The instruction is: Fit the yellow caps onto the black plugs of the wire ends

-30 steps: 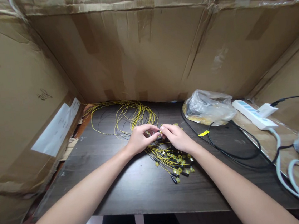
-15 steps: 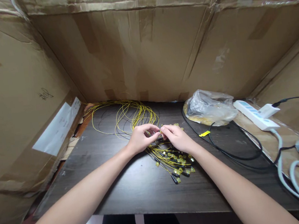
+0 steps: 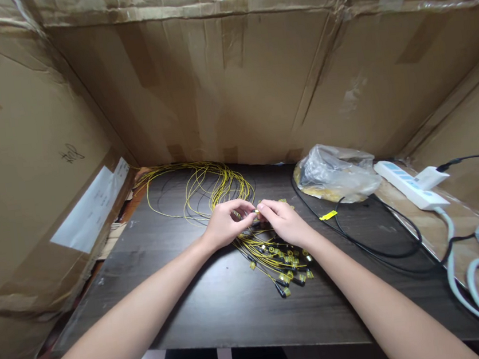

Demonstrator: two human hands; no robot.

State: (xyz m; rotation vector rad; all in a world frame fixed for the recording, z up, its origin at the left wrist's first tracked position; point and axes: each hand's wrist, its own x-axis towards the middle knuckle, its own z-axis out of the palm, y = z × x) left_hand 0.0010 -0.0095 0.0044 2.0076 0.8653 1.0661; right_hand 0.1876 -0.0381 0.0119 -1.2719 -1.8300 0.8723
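My left hand [image 3: 228, 222] pinches a small black-ended wire lead [image 3: 253, 211] between thumb and forefinger. Thumb and fingers of my right hand [image 3: 286, 221] close at the tip of the same lead, where a bit of yellow shows; exactly what they grip there is too small to make out. Below both hands, several yellow wires [image 3: 253, 246] fan out to black ends with small clear-yellow pieces [image 3: 291, 260]. Behind my left hand the rest of the yellow wire bundle [image 3: 233, 181] loops back over the dark table [image 3: 201, 299].
A clear plastic bag [image 3: 336, 171] lies at the back right. A black cable [image 3: 373, 251] with a yellow tag [image 3: 328, 215] curves across the right side. Beyond it are a white power strip [image 3: 411, 185] and a coiled white cord [image 3: 473, 297]. Cardboard walls [image 3: 195, 92] enclose the table.
Both hands stay nearly in place. The yellow bit at the fingertips shows more plainly now; the view has shifted very slightly.
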